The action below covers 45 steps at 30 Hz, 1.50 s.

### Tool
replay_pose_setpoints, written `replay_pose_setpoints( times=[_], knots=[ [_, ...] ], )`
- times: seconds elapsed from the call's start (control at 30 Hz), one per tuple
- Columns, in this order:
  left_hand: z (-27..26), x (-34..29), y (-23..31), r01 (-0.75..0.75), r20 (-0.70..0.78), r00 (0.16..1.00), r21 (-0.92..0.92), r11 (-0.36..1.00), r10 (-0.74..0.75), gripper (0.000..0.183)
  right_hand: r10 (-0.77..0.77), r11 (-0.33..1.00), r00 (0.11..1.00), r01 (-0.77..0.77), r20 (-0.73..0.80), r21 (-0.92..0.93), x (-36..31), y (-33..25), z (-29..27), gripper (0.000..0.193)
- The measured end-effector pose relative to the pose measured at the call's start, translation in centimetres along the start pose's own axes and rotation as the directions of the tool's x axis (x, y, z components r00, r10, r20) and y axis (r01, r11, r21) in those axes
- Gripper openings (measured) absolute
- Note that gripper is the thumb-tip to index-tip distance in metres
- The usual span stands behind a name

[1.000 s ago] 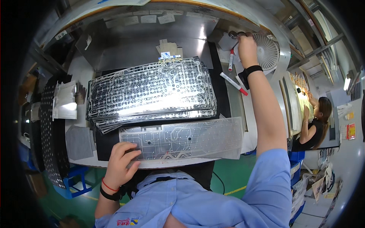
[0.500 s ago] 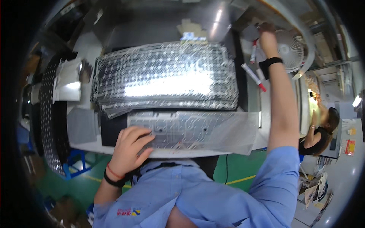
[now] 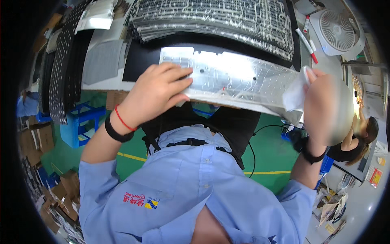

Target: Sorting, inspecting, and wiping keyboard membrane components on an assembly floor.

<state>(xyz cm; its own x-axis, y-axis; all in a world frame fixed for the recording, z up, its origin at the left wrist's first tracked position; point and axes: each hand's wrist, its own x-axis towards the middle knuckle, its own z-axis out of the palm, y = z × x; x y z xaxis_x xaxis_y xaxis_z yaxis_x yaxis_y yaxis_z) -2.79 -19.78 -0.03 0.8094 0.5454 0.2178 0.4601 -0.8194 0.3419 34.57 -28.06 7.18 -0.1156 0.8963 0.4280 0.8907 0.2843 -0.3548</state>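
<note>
- circuit sheet (image 3: 239, 77), clear with pale printed lines and two dark round dots, lies flat along the near edge of the white table (image 3: 107, 86), its length running left to right; a bright glare sits on its middle.
- left hand (image 3: 158, 87) rests on the left end of the circuit sheet, palm down, fingers loosely bent and lying on top, thumb apart from them by the near edge; it wears a red string and a black band.
- right hand (image 3: 323, 99), blurred, is at the right end of the circuit sheet, thumb and fingers closed on a white cloth (image 3: 294, 95) that hangs over that end; whether the cloth touches the sheet i cannot tell.
- black mat (image 3: 142, 61) shows beyond the circuit sheet and to its left.
- stack of printed sheets (image 3: 219, 20), layered unevenly, lies just beyond the circuit sheet.
- grey sheets (image 3: 103, 57) lie left of the circuit sheet, with silvery packets (image 3: 96, 15) farther beyond.
- two red-and-white markers (image 3: 306, 45) and a white fan (image 3: 337, 30) are beyond the circuit sheet's right end.
- blue stool (image 3: 77, 126) stands on the green floor (image 3: 268, 150), lower left of the circuit sheet.
- co-worker (image 3: 349, 146) in black is well to the right of the circuit sheet.
</note>
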Motion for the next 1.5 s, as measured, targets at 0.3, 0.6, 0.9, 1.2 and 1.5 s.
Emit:
replay_pose_setpoints(
  times=[0.3,0.6,0.9,1.2,1.5],
  knots=[
    [-0.6,0.6,0.0,-0.151,-0.032,0.987,0.151,0.977,0.157,0.019,0.078,0.964,0.996,-0.063,-0.047,0.259,-8.7,-8.0,8.7,0.038],
    [-1.4,1.8,-1.6,0.025,0.016,1.0,-0.101,0.995,-0.024,0.012,0.034,0.977,0.997,-0.02,-0.065,0.211,-8.2,-9.6,11.8,0.049],
    [-0.1,2.5,-3.5,0.355,0.187,0.932,-0.656,0.667,-0.312,0.02,0.022,0.991,0.996,-0.011,-0.086,0.13,-5.8,-9.7,12.4,0.046],
    [0.0,2.5,-3.7,0.46,0.307,0.888,-0.62,0.635,-0.344,0.019,0.025,0.996,0.999,-0.027,0.031,0.083,-3.7,-10.2,14.0,0.041],
    [0.4,2.6,-3.9,0.439,0.266,0.896,-0.651,0.62,-0.356,0.019,-0.174,0.984,0.972,0.176,0.158,0.002,-4.4,-8.8,12.2,0.038]
  ],
)
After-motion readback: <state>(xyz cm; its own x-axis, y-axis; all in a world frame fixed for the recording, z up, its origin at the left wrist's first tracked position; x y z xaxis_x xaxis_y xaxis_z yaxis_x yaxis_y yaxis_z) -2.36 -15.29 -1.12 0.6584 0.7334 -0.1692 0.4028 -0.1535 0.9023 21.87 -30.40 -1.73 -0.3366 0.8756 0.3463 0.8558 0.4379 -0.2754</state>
